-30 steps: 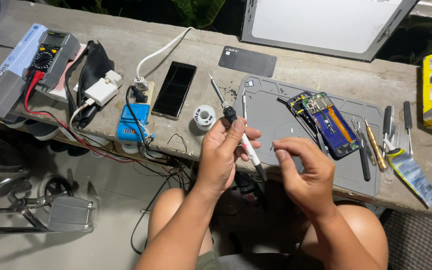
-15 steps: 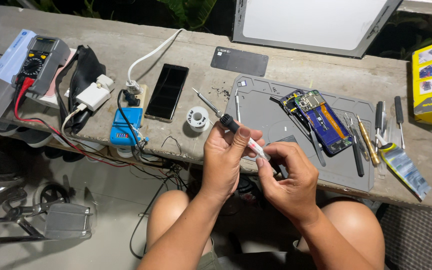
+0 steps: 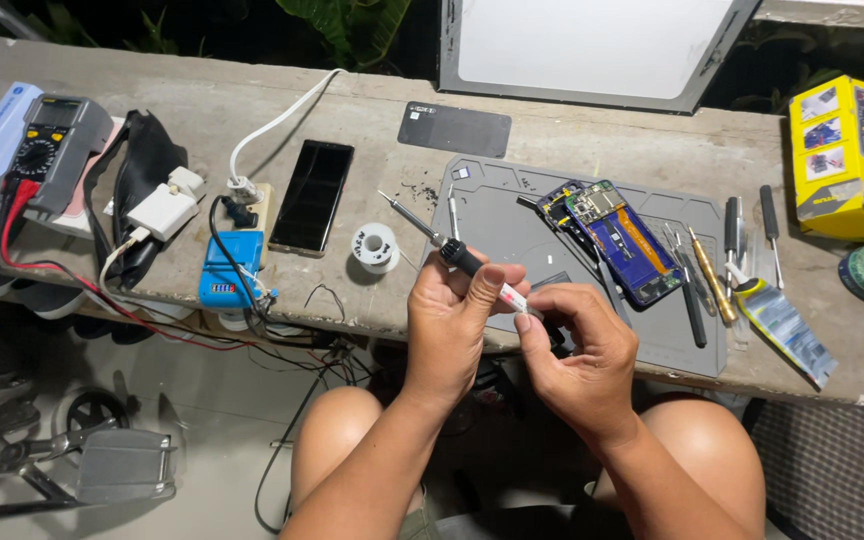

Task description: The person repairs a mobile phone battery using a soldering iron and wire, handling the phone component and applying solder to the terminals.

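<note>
My left hand [image 3: 457, 320] grips a soldering iron [image 3: 442, 243] by its black handle, the metal tip pointing up and to the left. My right hand [image 3: 577, 355] touches the iron's rear end with pinched fingers, right beside the left hand. Both hands hover at the near edge of a grey work mat [image 3: 512, 225]. On the mat lies an opened phone [image 3: 617, 240] with its blue board exposed. A spool of solder wire [image 3: 376, 246] stands just left of the iron's tip.
A black phone [image 3: 312, 195] lies face up beside a blue device [image 3: 227, 270] and a white charger [image 3: 164, 208]. A multimeter [image 3: 47, 150] sits far left. Screwdrivers and tweezers [image 3: 722, 260] lie right of the mat, near a yellow box [image 3: 852, 155]. My knees are below the bench.
My right hand has closed in on the left and now touches the iron's rear end. The view has shifted slightly; the iron's tip stays pointing up-left.
</note>
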